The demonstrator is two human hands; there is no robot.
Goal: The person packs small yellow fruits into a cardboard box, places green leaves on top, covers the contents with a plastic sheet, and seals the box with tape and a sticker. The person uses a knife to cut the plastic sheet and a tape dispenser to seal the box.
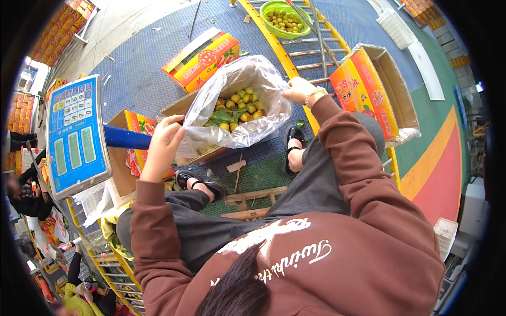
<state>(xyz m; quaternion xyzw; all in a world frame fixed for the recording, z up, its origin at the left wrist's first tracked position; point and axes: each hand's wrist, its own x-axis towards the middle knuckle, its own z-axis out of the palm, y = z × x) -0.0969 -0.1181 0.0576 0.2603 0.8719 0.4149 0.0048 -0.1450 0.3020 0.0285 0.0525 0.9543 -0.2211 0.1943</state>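
A clear plastic bag [253, 67] lines an open cardboard box [189, 100] in front of me. Inside the bag lie many green, yellow and reddish round fruits [241, 104], with green leaves [225, 115] among them. My left hand [164, 138] pinches the bag's rim at its left side. On the opposite side, my right hand [300, 91], with a bracelet at the wrist, grips the rim too. The bag's mouth stands wide between both hands. Part of the box is hidden by the plastic.
A blue weighing scale display [77, 138] stands at the left by an open carton [118, 158]. An orange printed carton [205, 59] lies beyond the bag; another [367, 94] is at the right. A green basket of fruit [284, 21] rests by a yellow-railed roller conveyor [276, 49]. People work at far left.
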